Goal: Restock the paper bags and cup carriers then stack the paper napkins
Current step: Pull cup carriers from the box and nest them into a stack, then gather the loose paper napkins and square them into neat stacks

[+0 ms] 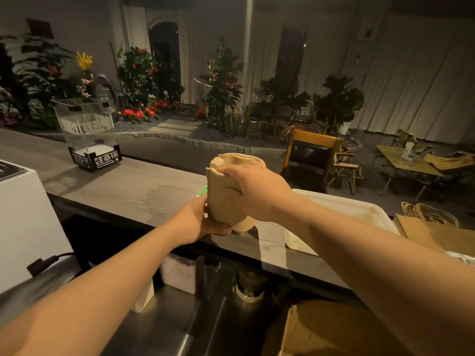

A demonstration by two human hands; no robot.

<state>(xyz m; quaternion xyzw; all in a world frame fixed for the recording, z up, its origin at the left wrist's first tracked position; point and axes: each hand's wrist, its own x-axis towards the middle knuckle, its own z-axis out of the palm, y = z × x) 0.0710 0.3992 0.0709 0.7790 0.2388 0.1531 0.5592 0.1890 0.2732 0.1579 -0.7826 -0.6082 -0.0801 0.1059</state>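
At frame centre my left hand (pixel 205 222) cups under the soft, light wad of tan paper napkins (pixel 226 191); my right hand (pixel 254 191) squeezes its side. It bends easily, so I'd hold both ends.

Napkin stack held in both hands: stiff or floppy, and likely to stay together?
Probably floppy: the napkin stack bends where the right hand squeezes its top. Likely light. Its layered edges look loose, so sheets may slip without the left hand supporting it from underneath.
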